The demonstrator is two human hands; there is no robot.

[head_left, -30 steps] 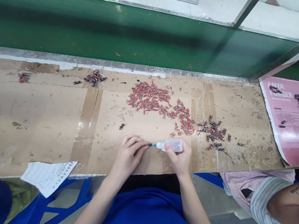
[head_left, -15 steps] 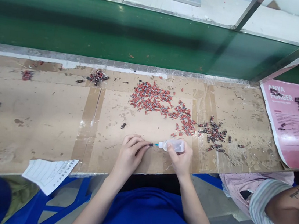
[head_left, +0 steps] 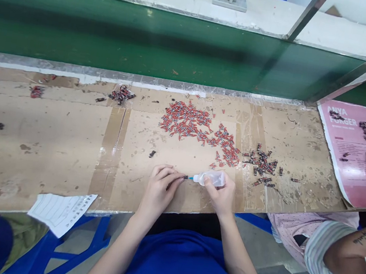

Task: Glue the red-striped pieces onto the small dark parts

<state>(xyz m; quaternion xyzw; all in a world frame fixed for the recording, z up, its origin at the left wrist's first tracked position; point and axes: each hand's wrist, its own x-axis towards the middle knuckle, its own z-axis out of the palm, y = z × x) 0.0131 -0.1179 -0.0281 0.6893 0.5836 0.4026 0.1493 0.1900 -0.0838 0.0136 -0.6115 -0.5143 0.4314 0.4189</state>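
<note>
Between the fingertips of my left hand (head_left: 163, 184) is a small dark part (head_left: 185, 177), pinched just above the cardboard; its exact kind is too small to make out. My right hand (head_left: 222, 191) is closed around a clear squeeze bottle (head_left: 209, 178) lying nearly level. The bottle's thin teal needle tip (head_left: 191, 178) points left and meets the dark part, or comes very near it. Beyond my hands spreads a pile of small red parts with metal ends (head_left: 187, 119). To the right lies a smaller heap of dark-and-red parts (head_left: 261, 161).
Cardboard (head_left: 138, 167) covers the bench, with a green panel (head_left: 132, 34) along its back. A paper sheet (head_left: 60, 210) overhangs the front edge. More parts (head_left: 121, 95) lie at the back left. At the right, a co-worker's arm (head_left: 352, 242) is beside a pink poster (head_left: 347, 151).
The camera view has shifted very slightly. Both hands, the dark part and the bottle hold nearly the same positions.
</note>
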